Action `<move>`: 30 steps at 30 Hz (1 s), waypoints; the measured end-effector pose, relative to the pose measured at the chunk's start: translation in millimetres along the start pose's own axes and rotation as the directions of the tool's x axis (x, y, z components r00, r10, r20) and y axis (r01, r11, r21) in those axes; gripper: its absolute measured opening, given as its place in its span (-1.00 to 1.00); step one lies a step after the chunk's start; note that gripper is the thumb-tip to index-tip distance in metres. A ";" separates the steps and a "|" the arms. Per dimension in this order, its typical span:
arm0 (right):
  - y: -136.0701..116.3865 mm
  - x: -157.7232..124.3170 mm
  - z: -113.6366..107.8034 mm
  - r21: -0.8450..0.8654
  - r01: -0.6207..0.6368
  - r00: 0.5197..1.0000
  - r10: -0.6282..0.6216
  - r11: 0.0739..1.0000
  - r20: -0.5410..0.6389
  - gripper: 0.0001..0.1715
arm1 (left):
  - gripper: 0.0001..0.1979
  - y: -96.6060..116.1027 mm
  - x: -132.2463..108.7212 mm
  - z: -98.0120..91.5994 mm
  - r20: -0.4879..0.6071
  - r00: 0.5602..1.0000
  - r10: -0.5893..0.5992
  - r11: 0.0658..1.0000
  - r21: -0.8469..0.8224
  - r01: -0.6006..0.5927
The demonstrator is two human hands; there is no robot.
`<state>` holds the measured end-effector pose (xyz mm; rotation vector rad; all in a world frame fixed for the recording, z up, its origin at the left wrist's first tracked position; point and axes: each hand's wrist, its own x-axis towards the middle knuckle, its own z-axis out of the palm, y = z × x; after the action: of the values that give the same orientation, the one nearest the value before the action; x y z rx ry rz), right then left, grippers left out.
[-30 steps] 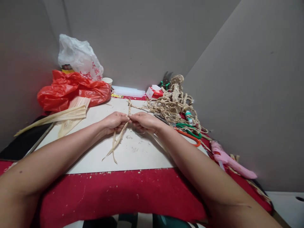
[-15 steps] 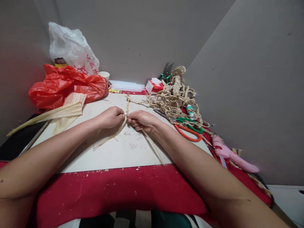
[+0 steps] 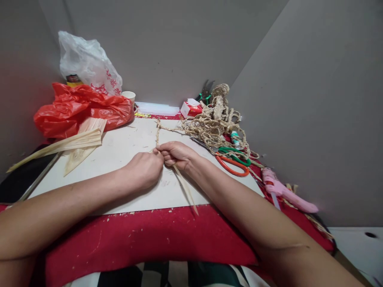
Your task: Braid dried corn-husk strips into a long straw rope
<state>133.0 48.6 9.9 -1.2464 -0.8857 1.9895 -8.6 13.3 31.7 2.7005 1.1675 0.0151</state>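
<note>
Both my hands meet over a white board (image 3: 119,147) on a red cloth. My left hand (image 3: 145,169) is closed in a fist, its fingers hidden from me, pressed against the working end of a thin braided husk cord (image 3: 157,133). My right hand (image 3: 175,153) pinches the same end with closed fingers. From under my right hand a loose pale husk strip (image 3: 187,191) trails toward the board's near edge. The braided cord runs away from my hands toward the back of the board.
A tangled heap of braided cord (image 3: 214,123) lies at the back right, with orange and green scissors (image 3: 233,165), a pink glue gun (image 3: 287,193) and a red-white box (image 3: 188,108). Flat husk leaves (image 3: 74,143), a red bag (image 3: 80,111), a white bag (image 3: 86,63) and a paper cup (image 3: 129,95) sit left.
My left hand has slid right and nearer, covering the strips it held out to the left. The loose strip now trails from my right hand toward the near edge.
</note>
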 end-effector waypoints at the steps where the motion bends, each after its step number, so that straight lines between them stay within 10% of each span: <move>1: -1.3 0.7 -3.4 0.003 -0.017 0.999 0.017 1.000 0.040 -0.77 | -0.72 0.2 -1.2 -1.7 0.009 0.998 0.057 0.998 -0.042 -0.056; 4: -6.2 1.1 -11.4 0.041 -0.025 0.996 0.021 0.999 0.090 -0.76 | -0.72 -8.5 3.1 -9.6 -0.163 0.985 0.057 0.952 -0.287 -0.103; 7: -11.0 -1.2 -13.7 0.052 -0.029 0.992 0.023 0.998 0.120 -0.78 | -0.80 -26.9 17.9 -12.2 -0.393 0.885 -0.250 0.806 -0.591 -0.035; 12: -13.7 -3.1 -13.5 -0.033 -0.016 0.989 0.020 0.999 0.148 -0.84 | -0.87 -42.9 35.8 2.0 0.081 0.977 -0.199 0.255 -0.958 0.131; 22: -13.5 -7.9 -20.0 -0.548 0.189 0.982 -0.143 0.815 0.126 -0.72 | -0.77 -59.1 37.9 3.4 -0.077 0.996 -0.035 0.752 -0.659 -0.024; 30: -15.7 -16.7 -2.7 -0.897 0.246 0.894 -0.444 0.366 0.064 -0.79 | -0.76 -45.0 34.3 2.2 0.181 0.971 -0.159 0.380 -0.896 0.229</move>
<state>143.8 45.2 29.9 -1.5413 -2.0662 0.9325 -17.3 67.8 18.8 1.5299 0.9964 0.4140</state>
